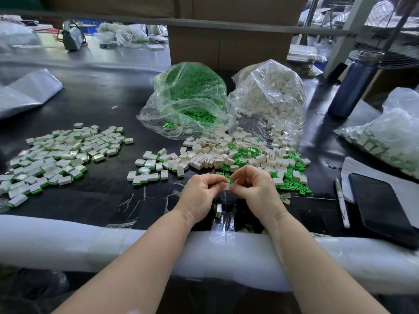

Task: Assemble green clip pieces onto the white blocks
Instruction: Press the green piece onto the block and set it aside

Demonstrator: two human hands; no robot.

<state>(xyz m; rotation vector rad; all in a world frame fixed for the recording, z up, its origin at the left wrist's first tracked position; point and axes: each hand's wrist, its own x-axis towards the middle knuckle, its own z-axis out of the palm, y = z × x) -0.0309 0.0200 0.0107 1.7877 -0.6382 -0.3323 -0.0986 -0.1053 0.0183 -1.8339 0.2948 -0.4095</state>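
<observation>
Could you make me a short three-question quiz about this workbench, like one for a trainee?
1. True or false: both hands are resting flat on the table.
2. Which bag lies to the left: A) the green clips, B) the white blocks, C) finished pieces?
3. Fill in: the dark phone lies at the person's ____ side.

Key:
1. False. The left hand and right hand are raised, and their fingers pinch a small white block between them.
2. A. The bag of white blocks lies to its right.
3. Right, beside a white pen.
</observation>
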